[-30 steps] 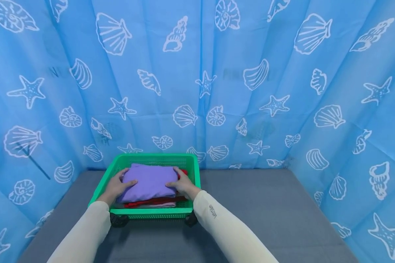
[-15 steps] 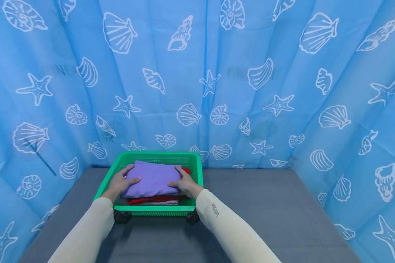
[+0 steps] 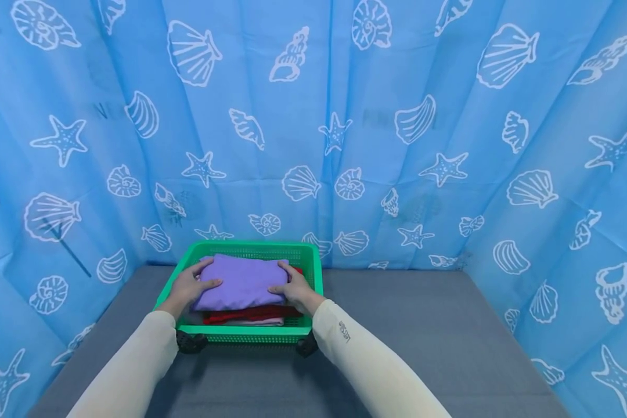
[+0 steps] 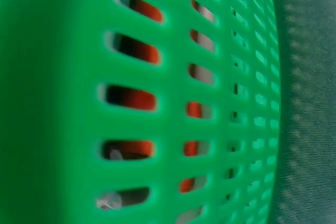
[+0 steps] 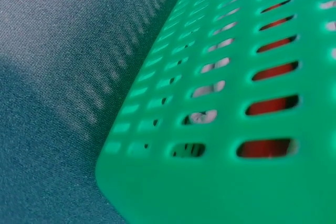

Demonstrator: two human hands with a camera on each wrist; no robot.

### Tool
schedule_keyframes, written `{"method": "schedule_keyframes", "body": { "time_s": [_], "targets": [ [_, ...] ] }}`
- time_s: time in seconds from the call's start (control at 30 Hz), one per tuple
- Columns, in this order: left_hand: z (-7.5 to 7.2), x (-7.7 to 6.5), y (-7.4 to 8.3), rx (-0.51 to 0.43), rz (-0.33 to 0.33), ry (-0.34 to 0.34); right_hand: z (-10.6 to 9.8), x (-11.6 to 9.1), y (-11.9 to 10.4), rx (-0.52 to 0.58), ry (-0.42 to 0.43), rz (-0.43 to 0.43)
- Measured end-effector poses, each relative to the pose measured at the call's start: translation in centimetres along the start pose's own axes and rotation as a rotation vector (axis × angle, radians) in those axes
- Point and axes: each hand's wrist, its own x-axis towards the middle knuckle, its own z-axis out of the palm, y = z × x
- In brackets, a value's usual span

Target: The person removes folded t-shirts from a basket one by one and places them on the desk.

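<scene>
In the head view, a folded purple cloth (image 3: 242,283) lies on top of the stack inside a green basket (image 3: 240,331). My left hand (image 3: 190,284) holds its left side and my right hand (image 3: 295,287) its right side, thumbs on the upper face. The other fingers are partly hidden along the edges. Below the purple cloth, folded red cloth (image 3: 253,314) shows at the front, with a thin pale pink layer (image 3: 266,321) under it. The wrist views look at the slotted basket wall (image 4: 173,87), with red cloth (image 5: 270,106) visible through the slots.
The basket stands on a grey covered table (image 3: 397,325), toward its back left. A blue curtain (image 3: 313,145) with white shell and starfish prints hangs behind and along both sides. Dark wrist cameras (image 3: 190,342) sit right at the basket's front wall.
The head view has shifted slightly. The near edge of the purple cloth has moved up and away a little with both hands, and more of the red cloth shows beneath it.
</scene>
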Motion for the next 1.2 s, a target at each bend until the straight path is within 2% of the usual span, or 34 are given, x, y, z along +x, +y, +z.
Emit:
{"method": "schedule_keyframes", "body": {
  "time_s": [0.23,0.53,0.83,1.03,1.2],
  "targets": [
    [-0.1,-0.1,1.1,-0.016,-0.007,-0.017,-0.8,-0.1,-0.7,-0.031,0.03,-0.047],
    [0.0,-0.5,2.4,-0.134,-0.029,-0.067,-1.9,-0.3,-1.7,0.024,0.03,-0.062],
    [0.2,-0.8,3.1,-0.132,0.005,-0.089,-3.2,-1.4,-2.4,0.048,-0.04,-0.082],
    [1.0,-0.7,4.0,-0.143,0.012,-0.083,-4.7,-1.7,-3.0,0.053,-0.03,-0.072],
    [2.2,-0.5,5.1,-0.139,0.031,-0.094,-6.5,-1.7,-3.0,0.074,-0.006,-0.065]
  ]
}}
